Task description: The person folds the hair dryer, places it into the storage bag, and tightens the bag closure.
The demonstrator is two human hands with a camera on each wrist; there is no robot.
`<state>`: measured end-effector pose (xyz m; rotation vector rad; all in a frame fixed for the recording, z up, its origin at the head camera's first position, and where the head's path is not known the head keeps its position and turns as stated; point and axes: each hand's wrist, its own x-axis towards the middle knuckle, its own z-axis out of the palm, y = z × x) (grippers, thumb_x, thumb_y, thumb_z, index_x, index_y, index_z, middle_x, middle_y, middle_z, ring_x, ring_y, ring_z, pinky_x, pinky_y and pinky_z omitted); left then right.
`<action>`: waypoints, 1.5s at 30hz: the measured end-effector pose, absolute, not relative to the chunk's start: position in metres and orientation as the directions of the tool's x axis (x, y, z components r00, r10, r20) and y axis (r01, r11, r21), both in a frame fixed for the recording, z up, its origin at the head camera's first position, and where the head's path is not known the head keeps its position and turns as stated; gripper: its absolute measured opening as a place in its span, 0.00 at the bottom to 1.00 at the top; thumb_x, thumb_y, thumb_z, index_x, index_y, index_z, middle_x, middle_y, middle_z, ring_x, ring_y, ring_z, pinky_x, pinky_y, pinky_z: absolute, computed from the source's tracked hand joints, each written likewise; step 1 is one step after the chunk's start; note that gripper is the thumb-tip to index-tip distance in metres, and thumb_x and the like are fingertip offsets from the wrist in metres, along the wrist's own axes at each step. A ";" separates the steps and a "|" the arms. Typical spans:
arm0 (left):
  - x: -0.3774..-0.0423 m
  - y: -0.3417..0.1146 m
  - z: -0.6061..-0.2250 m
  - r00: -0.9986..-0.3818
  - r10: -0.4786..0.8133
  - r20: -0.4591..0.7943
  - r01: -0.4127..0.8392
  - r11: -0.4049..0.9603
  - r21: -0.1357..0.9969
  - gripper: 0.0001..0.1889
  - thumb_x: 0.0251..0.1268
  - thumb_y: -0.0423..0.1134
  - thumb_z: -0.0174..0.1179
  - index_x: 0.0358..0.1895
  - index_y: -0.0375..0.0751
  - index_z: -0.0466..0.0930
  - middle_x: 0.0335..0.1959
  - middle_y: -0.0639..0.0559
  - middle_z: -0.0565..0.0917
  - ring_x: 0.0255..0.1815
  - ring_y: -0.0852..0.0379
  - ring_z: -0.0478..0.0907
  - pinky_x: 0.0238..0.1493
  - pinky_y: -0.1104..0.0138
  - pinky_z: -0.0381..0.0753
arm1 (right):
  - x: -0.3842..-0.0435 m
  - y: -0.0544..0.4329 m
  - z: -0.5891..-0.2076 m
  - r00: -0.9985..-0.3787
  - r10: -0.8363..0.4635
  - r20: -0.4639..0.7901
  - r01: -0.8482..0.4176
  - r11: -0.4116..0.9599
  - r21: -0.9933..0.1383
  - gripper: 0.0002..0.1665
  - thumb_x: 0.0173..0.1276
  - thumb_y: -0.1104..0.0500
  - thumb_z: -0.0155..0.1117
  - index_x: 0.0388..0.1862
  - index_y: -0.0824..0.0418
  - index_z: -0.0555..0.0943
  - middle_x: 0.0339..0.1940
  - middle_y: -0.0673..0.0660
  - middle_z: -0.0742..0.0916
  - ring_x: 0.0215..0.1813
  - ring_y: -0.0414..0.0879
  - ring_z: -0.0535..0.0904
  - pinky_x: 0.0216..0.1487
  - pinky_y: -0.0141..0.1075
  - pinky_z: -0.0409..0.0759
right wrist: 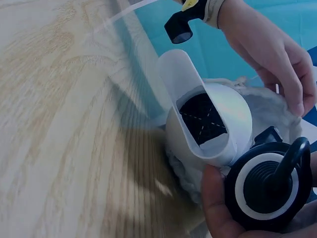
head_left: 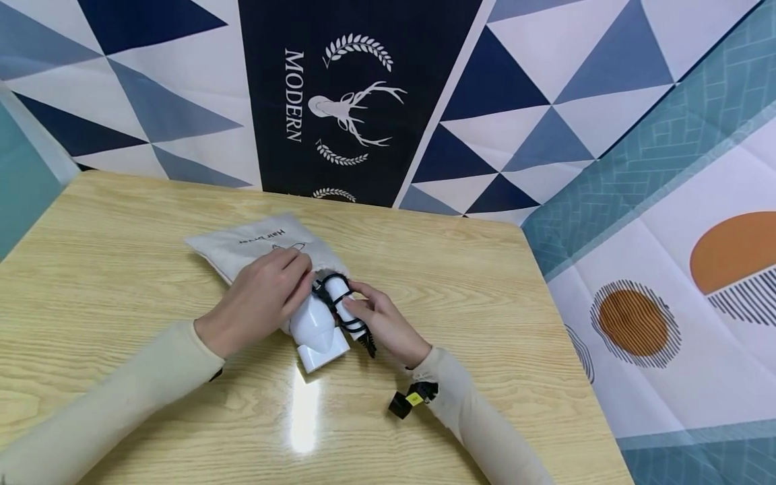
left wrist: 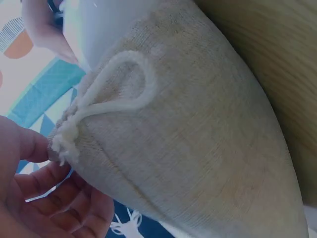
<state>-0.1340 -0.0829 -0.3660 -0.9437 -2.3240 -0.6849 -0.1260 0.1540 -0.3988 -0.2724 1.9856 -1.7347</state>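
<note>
A white hair dryer (head_left: 312, 322) lies partly inside a light cloth bag (head_left: 239, 244) printed "Hair dryer". Its flat nozzle (right wrist: 179, 74) sticks out of the bag's mouth toward the person. Black cord (head_left: 353, 326) is wound around the handle. With thumb and fingers, my left hand (head_left: 263, 293) pinches the gathered edge of the bag's mouth, beside a white drawstring loop (left wrist: 143, 74). My right hand (head_left: 384, 323) grips the corded handle, whose round black end (right wrist: 265, 191) faces the right wrist camera. The bag hides the rear of the dryer.
Both hands work above a wood-grain table (head_left: 473, 303). Behind its far edge hangs a patterned cloth (head_left: 358, 101) with triangles and a deer print; another printed cloth (head_left: 697, 323) hangs at the right. A small black wrist camera (head_left: 401, 404) juts from the right wrist.
</note>
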 end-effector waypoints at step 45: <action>-0.101 -0.084 -0.374 -0.589 0.552 0.591 0.762 0.622 0.178 0.05 0.73 0.38 0.54 0.38 0.39 0.73 0.32 0.50 0.71 0.31 0.52 0.67 0.32 0.63 0.67 | -0.124 0.088 -0.398 -0.978 -0.208 -0.024 0.032 -0.036 -0.999 0.23 0.76 0.56 0.57 0.67 0.61 0.72 0.61 0.57 0.80 0.62 0.47 0.76 0.64 0.41 0.73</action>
